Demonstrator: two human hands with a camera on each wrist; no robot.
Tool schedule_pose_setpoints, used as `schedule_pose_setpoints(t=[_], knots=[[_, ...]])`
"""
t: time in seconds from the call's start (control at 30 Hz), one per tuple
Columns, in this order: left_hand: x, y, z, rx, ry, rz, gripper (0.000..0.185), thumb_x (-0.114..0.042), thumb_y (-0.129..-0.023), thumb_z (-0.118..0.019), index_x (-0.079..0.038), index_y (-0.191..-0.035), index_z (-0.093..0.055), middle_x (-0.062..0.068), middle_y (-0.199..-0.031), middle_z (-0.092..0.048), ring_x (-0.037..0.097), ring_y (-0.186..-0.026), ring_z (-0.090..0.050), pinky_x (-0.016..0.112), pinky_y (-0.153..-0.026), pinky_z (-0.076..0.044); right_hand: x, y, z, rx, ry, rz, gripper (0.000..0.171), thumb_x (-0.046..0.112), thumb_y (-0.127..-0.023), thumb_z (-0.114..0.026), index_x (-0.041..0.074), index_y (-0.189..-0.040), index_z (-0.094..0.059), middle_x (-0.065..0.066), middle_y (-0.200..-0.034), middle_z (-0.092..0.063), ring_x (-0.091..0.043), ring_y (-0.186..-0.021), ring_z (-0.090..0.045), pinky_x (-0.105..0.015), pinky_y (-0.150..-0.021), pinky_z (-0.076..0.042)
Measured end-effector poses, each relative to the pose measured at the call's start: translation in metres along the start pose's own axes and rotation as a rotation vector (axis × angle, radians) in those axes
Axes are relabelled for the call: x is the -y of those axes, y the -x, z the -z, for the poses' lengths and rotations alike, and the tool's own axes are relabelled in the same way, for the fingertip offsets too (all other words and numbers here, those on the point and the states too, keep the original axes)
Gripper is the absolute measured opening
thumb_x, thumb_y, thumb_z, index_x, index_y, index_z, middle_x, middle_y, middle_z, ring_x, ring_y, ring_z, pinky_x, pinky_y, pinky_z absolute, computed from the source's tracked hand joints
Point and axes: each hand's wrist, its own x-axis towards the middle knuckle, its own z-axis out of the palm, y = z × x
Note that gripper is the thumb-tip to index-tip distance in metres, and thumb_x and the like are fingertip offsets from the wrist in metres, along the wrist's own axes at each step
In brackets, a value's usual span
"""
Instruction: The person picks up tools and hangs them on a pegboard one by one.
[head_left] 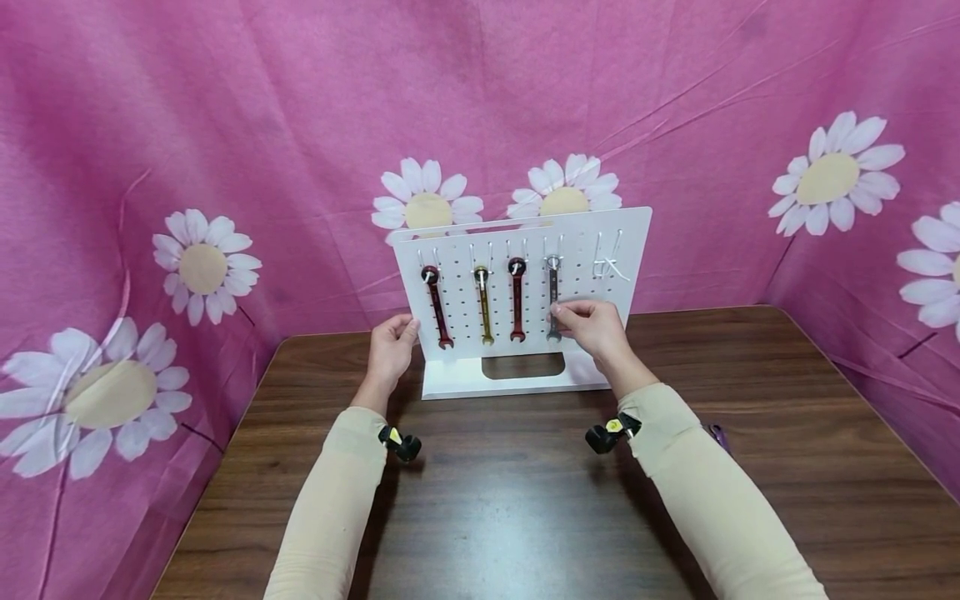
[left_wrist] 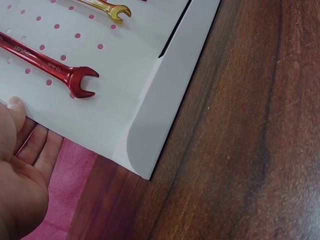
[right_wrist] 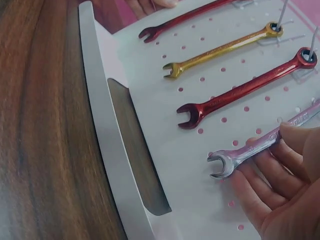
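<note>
A white pegboard (head_left: 592,242) stands upright on a dark wooden table (head_left: 525,500). Four wrenches hang from its hooks: a dark red one (head_left: 437,308), a gold one (head_left: 484,304), a red one (head_left: 517,300) and a silver one (head_left: 553,287). My right hand (head_left: 564,315) pinches the lower shaft of the silver wrench (right_wrist: 240,154), thumb (right_wrist: 300,137) on top and fingers beneath, against the board. My left hand (head_left: 405,329) grips the pegboard's left edge, thumb (left_wrist: 15,104) on the front face (left_wrist: 115,90), beside the dark red wrench's open end (left_wrist: 82,82).
Bare wire hooks (head_left: 611,262) occupy the board's right end. The board has a flat base (head_left: 465,385) with a rectangular cut-out (head_left: 522,365) above it. Pink cloth with white daisies (head_left: 202,267) walls in the table at the back and both sides.
</note>
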Motion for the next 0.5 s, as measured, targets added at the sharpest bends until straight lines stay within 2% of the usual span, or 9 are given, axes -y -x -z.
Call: schedule_pose_setpoints(t=[0.07,0.17,0.33,0.5], knots=[[0.000,0.000,0.000,0.003,0.001,-0.002,0.027,-0.010,-0.110,-0.062,0.010,-0.125,-0.072,0.033,-0.122,-0.075,0.019,-0.097,-0.075,0.031,-0.095,-0.064,-0.001,-0.002,0.000,0.007,-0.013,0.000,0.039,0.021,-0.110,-0.066,-0.007,-0.137,-0.068,-0.028,-0.142,-0.067,-0.037,-0.126,-0.071,-0.038,-0.107,-0.060],[-0.001,0.000,0.000,0.006,-0.004,-0.001,0.027,-0.010,-0.110,-0.062,0.010,-0.126,-0.072,0.032,-0.122,-0.075,0.027,-0.102,-0.076,0.046,-0.103,-0.062,-0.003,-0.005,0.000,0.009,-0.023,-0.007,0.040,0.020,-0.109,-0.068,-0.009,-0.135,-0.069,-0.029,-0.140,-0.068,-0.030,-0.119,-0.074,-0.035,-0.104,-0.061],[-0.001,0.000,0.000,0.009,0.012,-0.002,0.027,-0.010,-0.110,-0.062,0.010,-0.125,-0.072,0.033,-0.121,-0.075,0.025,-0.101,-0.076,0.051,-0.105,-0.060,-0.007,-0.005,0.001,-0.003,-0.011,-0.027,0.037,0.018,-0.108,-0.069,-0.009,-0.133,-0.070,-0.028,-0.137,-0.070,-0.016,-0.104,-0.077,-0.032,-0.100,-0.062],[0.000,0.000,0.000,0.009,0.019,-0.006,0.026,-0.009,-0.110,-0.063,0.010,-0.124,-0.072,0.034,-0.121,-0.075,0.024,-0.100,-0.076,0.050,-0.105,-0.061,-0.009,0.004,0.004,-0.030,0.038,0.005,0.036,0.017,-0.107,-0.069,-0.007,-0.133,-0.071,-0.025,-0.144,-0.066,-0.025,-0.114,-0.076,-0.033,-0.102,-0.062]])
